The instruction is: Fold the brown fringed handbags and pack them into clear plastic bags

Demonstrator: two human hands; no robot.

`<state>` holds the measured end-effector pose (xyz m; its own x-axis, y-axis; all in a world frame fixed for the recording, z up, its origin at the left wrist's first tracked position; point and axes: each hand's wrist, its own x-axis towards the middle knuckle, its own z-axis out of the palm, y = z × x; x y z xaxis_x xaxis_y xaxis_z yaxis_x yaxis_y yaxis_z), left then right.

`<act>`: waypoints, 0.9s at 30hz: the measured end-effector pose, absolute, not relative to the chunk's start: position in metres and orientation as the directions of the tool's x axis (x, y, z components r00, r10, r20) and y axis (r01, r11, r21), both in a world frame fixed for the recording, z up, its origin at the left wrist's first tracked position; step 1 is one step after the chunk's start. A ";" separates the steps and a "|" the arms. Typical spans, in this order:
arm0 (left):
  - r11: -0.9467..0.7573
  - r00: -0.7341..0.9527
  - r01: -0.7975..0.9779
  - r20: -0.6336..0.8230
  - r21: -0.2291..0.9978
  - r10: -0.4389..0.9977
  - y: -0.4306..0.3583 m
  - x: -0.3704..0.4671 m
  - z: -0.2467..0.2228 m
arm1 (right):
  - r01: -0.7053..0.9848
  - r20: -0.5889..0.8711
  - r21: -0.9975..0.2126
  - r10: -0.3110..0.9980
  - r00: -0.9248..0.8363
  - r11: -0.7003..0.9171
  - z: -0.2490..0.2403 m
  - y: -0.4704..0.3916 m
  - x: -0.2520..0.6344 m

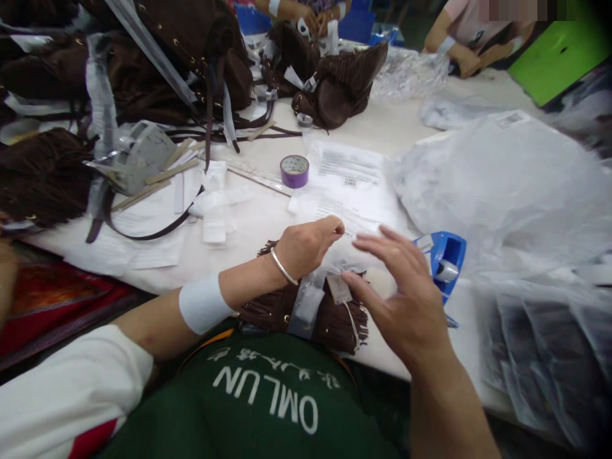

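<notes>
A brown fringed bag (329, 323) lies at the table's front edge, with a clear plastic strip (306, 306) across it and a beige tag (339, 289) on a white string. Above the bag, my left hand (308, 247) is closed, thumb and fingertips pinched; whatever they hold is too small to name. To its right my right hand (404, 290) is held with fingers spread and nothing gripped, its thumb close to the tag. Printed plastic bags (351, 172) lie flat beyond both hands, and a purple tape roll (294, 172) rests beside them.
A blue tape dispenser (447, 261) sits right of my right hand. Brown bags (129, 76) and a grey tape dispenser (148, 156) are at the left. Clear plastic bags (507, 185) spread across the right. Other people's hands (471, 60) work at the far side.
</notes>
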<state>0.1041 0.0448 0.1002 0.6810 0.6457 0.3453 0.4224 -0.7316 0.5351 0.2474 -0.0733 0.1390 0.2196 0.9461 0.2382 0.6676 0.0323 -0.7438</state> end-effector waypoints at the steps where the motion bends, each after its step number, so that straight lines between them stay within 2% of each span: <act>1: -0.759 0.672 0.434 0.386 0.486 0.632 0.041 0.104 0.100 | 0.791 0.287 -0.611 0.942 0.171 0.042 0.137 -0.066 0.252; 2: -0.782 0.676 0.440 0.410 0.442 0.613 0.038 0.103 0.099 | 0.868 0.271 -0.495 0.956 0.109 0.042 0.131 -0.058 0.257; 4: -0.825 0.732 0.432 0.393 0.365 0.557 0.036 0.098 0.096 | 0.931 0.149 -0.364 0.988 0.036 0.021 0.111 -0.050 0.266; 6: -0.855 0.805 0.417 0.312 0.308 0.505 0.038 0.090 0.093 | 0.944 0.069 -0.328 0.996 0.055 -0.029 0.092 -0.050 0.273; 7: -0.860 0.828 0.420 0.264 0.289 0.494 0.040 0.085 0.091 | 0.943 0.077 -0.326 0.992 0.097 -0.067 0.084 -0.053 0.276; 10: -0.843 0.841 0.475 0.153 0.253 0.519 0.052 0.065 0.087 | 0.918 0.227 -0.363 0.940 0.255 -0.161 0.076 -0.065 0.283; 13: -0.822 0.819 0.533 0.119 0.203 0.561 0.071 0.045 0.091 | 0.900 0.392 -0.400 0.855 0.341 -0.175 0.080 -0.070 0.293; 16: -0.760 0.725 0.625 0.227 0.178 0.650 0.096 0.025 0.098 | 0.894 0.521 -0.397 0.750 0.406 -0.208 0.086 -0.064 0.305; 18: -0.659 0.556 0.705 0.372 0.264 0.743 0.110 0.014 0.098 | 0.835 0.569 -0.496 0.638 0.519 -0.237 0.084 -0.058 0.308; 20: -0.512 0.338 0.707 0.404 0.487 0.850 0.114 0.007 0.091 | 0.659 0.491 -0.725 0.523 0.697 -0.198 0.076 -0.052 0.306; 22: -0.268 0.160 0.562 0.216 0.783 0.963 0.112 0.009 0.075 | 0.308 0.233 -0.949 0.493 0.838 -0.075 0.062 -0.044 0.301; 23: -0.104 0.113 0.430 0.061 0.897 0.992 0.110 0.014 0.066 | 0.094 0.077 -0.996 0.519 0.851 -0.007 0.054 -0.040 0.298; 24: 0.066 0.104 0.270 -0.097 0.961 0.990 0.108 0.020 0.056 | -0.101 -0.054 -0.993 0.561 0.826 0.053 0.046 -0.036 0.296; 25: 0.216 0.126 0.100 -0.228 0.971 0.966 0.108 0.028 0.046 | -0.260 -0.148 -0.961 0.611 0.778 0.099 0.040 -0.031 0.294; 27: 0.392 0.210 -0.186 -0.353 0.901 0.912 0.113 0.046 0.030 | -0.451 -0.225 -0.881 0.713 0.664 0.142 0.029 -0.022 0.293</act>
<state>0.0456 0.1129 0.0304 0.2095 0.9117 -0.3534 -0.1859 0.3920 0.9010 0.2933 -0.0216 0.0289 0.6637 0.7134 -0.2246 -0.4513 0.1425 -0.8809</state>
